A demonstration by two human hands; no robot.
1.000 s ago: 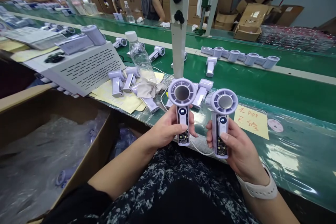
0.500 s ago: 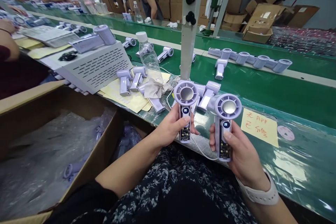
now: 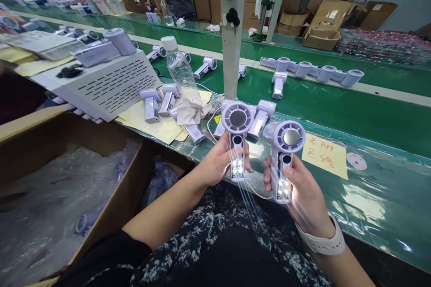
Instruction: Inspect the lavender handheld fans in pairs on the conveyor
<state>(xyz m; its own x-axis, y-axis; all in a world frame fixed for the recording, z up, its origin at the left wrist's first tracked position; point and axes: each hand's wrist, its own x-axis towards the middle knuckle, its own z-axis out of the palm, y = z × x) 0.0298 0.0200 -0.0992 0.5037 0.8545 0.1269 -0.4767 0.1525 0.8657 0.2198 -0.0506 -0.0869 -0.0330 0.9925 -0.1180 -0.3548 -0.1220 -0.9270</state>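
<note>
My left hand (image 3: 220,159) is closed round the handle of a lilac handheld fan (image 3: 237,119), its thumb on the front near the button. A second lilac handheld fan (image 3: 290,138) is upright in my right hand (image 3: 305,188), with the thumb pressing on its front. White lights shine from the lower handles of both fans, and their small round displays are dark. Behind them, more lilac fans (image 3: 261,119) lie on the bench edge beside a crumpled tissue (image 3: 191,112). A yellow note with red handwriting (image 3: 325,154) lies to the right of the second fan.
A slotted grey metal box (image 3: 117,80) and a plastic bottle (image 3: 180,69) stand at the left. A white post (image 3: 230,54) rises in front of the green conveyor (image 3: 319,103), which carries several fans. An open carton (image 3: 101,228) with plastic bags is at my lower left.
The lower-handle lights on both fans have come on, and the "20" readings have gone from their displays. Both hands still hold the fans, and the view has shifted slightly.
</note>
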